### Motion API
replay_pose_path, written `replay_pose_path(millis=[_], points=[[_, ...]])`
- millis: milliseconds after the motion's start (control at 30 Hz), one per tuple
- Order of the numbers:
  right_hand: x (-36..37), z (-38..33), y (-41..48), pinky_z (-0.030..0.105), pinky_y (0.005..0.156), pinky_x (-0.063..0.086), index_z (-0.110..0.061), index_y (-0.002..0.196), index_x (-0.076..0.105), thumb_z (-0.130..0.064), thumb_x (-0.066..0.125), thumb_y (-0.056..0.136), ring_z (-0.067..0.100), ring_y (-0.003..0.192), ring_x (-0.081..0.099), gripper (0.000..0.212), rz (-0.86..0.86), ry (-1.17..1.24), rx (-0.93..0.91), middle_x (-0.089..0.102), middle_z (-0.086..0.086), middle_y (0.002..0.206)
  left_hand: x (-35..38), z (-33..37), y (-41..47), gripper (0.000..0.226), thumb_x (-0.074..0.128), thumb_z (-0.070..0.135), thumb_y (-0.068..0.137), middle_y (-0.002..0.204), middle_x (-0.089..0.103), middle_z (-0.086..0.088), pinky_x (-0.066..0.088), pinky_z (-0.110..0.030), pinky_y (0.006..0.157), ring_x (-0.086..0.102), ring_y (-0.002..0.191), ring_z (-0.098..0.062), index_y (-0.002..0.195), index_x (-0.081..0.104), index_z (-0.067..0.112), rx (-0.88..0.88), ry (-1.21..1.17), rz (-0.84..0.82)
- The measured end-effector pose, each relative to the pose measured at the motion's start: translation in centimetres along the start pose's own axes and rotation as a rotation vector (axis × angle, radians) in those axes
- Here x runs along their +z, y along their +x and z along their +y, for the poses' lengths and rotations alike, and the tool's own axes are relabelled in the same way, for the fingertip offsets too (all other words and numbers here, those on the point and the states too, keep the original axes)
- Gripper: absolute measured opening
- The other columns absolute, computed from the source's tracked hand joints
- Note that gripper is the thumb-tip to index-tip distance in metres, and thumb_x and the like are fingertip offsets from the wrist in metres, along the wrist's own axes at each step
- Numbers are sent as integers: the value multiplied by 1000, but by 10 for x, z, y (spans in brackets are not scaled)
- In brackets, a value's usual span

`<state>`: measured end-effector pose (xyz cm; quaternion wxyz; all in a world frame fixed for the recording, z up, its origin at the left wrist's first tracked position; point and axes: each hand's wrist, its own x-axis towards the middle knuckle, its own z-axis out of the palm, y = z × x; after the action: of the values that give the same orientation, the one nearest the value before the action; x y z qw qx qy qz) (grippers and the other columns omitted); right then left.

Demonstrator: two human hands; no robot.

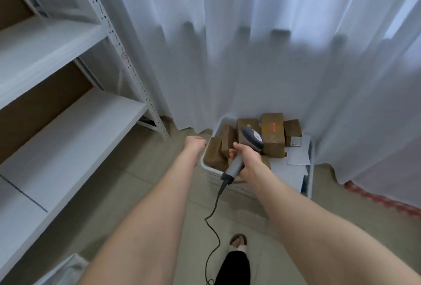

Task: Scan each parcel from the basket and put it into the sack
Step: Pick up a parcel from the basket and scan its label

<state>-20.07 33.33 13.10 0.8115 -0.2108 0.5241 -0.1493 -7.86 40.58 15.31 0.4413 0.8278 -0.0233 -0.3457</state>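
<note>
A white basket stands on the floor by the curtain, filled with several brown cardboard parcels and grey mailer envelopes. My right hand grips the handle of a grey barcode scanner, held over the basket's near left part with its head above the parcels. Its black cable trails down to the floor. My left hand reaches forward just left of the basket's rim with its fingers curled under, holding nothing that I can see. A corner of a pale sack shows at the bottom left.
White metal shelving fills the left side, its post close to the basket. A white curtain hangs behind. My foot in a sandal stands on the tiled floor below. A red patterned edge lies at right.
</note>
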Motion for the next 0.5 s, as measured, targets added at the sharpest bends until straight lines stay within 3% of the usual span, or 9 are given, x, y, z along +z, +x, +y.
replay_pose_path(millis=[67, 133, 300, 400, 500], points=[[-9, -26, 27, 29, 80, 53, -8, 103, 62, -11, 68, 88, 15, 73, 61, 17, 31, 15, -4, 65, 6, 82, 29, 15, 25, 36, 52, 1, 91, 123, 55, -13, 44, -31, 84, 54, 106, -26, 127, 57, 6, 0, 12, -30], [-16, -50, 56, 30, 82, 53, -8, 103, 61, -10, 68, 88, 15, 73, 61, 17, 73, 22, -6, 64, 6, 82, 59, 27, 53, 35, 52, 1, 92, 129, 54, -13, 43, -35, 96, 49, 118, -29, 126, 57, 6, -6, 29, -41], [-36, -110, 146, 36, 81, 54, -7, 109, 61, -12, 70, 85, 16, 70, 60, 26, 197, -56, -22, 63, 5, 79, 139, 52, 129, 34, 54, 7, 91, 128, 55, -12, 45, -42, 101, 51, 117, -30, 125, 57, 11, -63, 75, -80], [-57, -138, 190, 47, 93, 52, -7, 120, 57, -14, 74, 80, 23, 84, 62, 43, 285, -113, -25, 64, 8, 91, 185, 60, 160, 35, 55, 10, 93, 131, 54, -13, 44, -44, 103, 50, 120, -31, 128, 56, 11, -91, 130, -132], [-82, -164, 231, 46, 92, 52, -8, 123, 51, -13, 73, 80, 27, 93, 61, 48, 382, -141, -39, 62, 13, 105, 230, 64, 190, 38, 53, 13, 95, 136, 50, -11, 41, -42, 105, 46, 125, -30, 134, 50, 10, -97, 172, -210]])
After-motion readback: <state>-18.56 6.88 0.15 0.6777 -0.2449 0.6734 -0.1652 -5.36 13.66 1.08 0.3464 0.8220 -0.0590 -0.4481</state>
